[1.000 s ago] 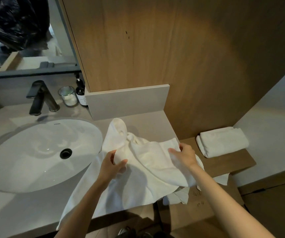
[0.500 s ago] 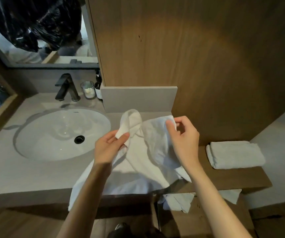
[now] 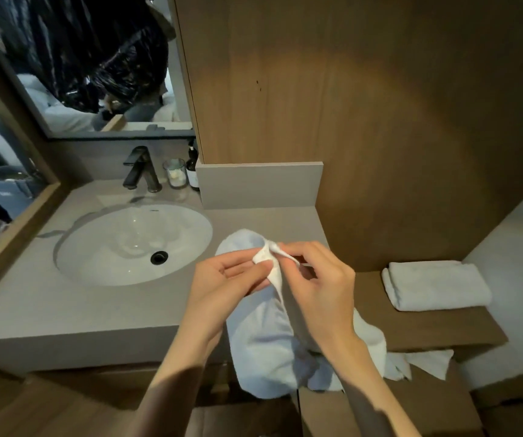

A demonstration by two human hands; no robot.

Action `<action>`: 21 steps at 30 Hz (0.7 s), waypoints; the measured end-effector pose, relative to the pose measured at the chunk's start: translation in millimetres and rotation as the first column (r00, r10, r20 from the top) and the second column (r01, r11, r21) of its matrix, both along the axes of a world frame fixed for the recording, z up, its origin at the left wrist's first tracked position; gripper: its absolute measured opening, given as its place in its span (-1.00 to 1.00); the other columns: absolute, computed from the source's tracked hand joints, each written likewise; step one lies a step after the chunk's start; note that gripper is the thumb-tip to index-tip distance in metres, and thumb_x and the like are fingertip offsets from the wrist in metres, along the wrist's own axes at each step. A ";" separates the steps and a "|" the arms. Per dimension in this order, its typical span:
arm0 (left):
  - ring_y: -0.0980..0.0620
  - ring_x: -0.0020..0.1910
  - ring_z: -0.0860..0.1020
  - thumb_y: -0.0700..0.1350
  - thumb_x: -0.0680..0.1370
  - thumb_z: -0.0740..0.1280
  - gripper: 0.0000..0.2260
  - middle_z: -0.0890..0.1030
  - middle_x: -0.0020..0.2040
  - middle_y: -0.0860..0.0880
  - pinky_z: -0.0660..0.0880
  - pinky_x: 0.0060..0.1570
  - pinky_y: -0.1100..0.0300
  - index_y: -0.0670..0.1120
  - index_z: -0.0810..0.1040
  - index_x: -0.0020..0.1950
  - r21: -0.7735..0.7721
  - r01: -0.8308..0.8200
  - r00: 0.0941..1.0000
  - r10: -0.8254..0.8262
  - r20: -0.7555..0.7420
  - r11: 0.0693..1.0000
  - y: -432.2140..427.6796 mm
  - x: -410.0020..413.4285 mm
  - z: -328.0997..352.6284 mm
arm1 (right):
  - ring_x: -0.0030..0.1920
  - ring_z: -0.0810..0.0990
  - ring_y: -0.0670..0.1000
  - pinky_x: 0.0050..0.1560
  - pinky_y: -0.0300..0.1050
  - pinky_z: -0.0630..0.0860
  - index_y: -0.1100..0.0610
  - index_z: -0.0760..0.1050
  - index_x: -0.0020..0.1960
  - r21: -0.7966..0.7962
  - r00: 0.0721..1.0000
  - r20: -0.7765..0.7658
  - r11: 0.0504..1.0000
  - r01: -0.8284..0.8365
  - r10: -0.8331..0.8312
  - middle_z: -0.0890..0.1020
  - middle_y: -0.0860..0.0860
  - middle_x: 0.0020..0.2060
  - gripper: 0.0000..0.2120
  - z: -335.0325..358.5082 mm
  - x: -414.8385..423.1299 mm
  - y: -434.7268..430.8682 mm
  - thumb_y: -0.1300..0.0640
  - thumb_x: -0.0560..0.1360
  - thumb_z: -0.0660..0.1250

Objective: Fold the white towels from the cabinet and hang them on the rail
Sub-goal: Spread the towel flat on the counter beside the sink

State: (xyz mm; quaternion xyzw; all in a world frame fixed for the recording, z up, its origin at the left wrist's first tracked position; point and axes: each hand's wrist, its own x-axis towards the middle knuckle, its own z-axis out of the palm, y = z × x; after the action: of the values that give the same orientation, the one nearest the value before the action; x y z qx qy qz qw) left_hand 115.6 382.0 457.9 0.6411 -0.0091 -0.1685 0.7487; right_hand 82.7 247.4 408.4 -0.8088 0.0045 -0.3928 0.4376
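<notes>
Forearms reach in from the bottom edge and meet above the right end of the grey worktop (image 3: 64,310), both bare and angled toward each other. The left hand (image 3: 228,279) is turned palm up and inward, its fingers curled, and its grip is pressed together: the thumb clamps a bunched corner of the white towel (image 3: 263,348) against the forefingers. The right hand (image 3: 320,288) comes from the other side, knuckles up, with its wrist bent down; its grip pinches the tip of the same corner between thumb and forefinger, while the other fingers curl loosely below. The two hands are just beside each other, almost touching at the pinched cloth. From there the towel hangs down between the forearms, over the front edge of the worktop, and a rounded fold of it rises behind the left hand. A second, folded towel (image 3: 433,285) lies flat on the wooden shelf (image 3: 427,329) to the right, well apart from the hands. Left of the hands the oval sink basin (image 3: 121,247) is set into the worktop, with a dark faucet (image 3: 140,168), a glass jar (image 3: 175,173) and a dark bottle (image 3: 193,171) behind it, under the mirror (image 3: 96,74). A wood wall panel (image 3: 348,105) fills the background.
</notes>
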 end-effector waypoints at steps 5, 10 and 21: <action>0.02 -0.09 0.69 -0.28 0.44 0.46 -0.85 0.72 -0.15 -0.10 0.57 -0.16 0.33 -0.15 0.69 -0.02 0.085 0.076 0.997 -0.075 -0.010 0.993 26.8 -29.7 -4.7 | -0.02 0.63 -0.15 -0.05 -0.42 0.53 0.16 0.65 0.05 -0.021 0.999 0.003 0.999 0.033 -0.033 0.70 -0.02 -0.07 -0.82 -7.2 -39.6 29.5 0.11 0.51 0.39; -0.02 -0.07 0.68 -0.28 0.48 0.41 -0.83 0.71 -0.09 -0.17 0.59 -0.13 0.31 -0.24 0.65 0.07 -0.023 0.145 0.981 -0.147 -0.124 0.989 47.6 -58.4 -14.0 | 0.00 0.63 -0.21 -0.03 -0.43 0.51 0.08 0.63 0.15 0.039 0.985 -0.172 0.999 0.008 -0.001 0.69 -0.12 -0.01 -0.80 -8.2 -85.5 51.7 0.15 0.55 0.36; 0.02 -0.16 0.67 -0.08 0.32 0.38 -0.83 0.70 -0.16 -0.19 0.59 -0.16 0.30 -0.11 0.73 -0.23 -0.156 0.320 0.935 -0.338 -0.110 0.935 61.2 -90.0 -0.1 | 0.06 0.63 -0.20 0.02 -0.33 0.56 -0.08 0.57 0.21 0.182 0.967 -0.230 0.981 -0.071 0.112 0.67 -0.24 0.02 -0.65 15.3 -142.8 57.4 0.11 0.44 0.46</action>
State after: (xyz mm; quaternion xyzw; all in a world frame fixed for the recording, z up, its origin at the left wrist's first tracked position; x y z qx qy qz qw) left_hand 25.5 443.2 457.8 0.5652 -0.0772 -0.3335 0.7506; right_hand -60.0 304.8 423.7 -0.8086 0.0536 -0.2700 0.5200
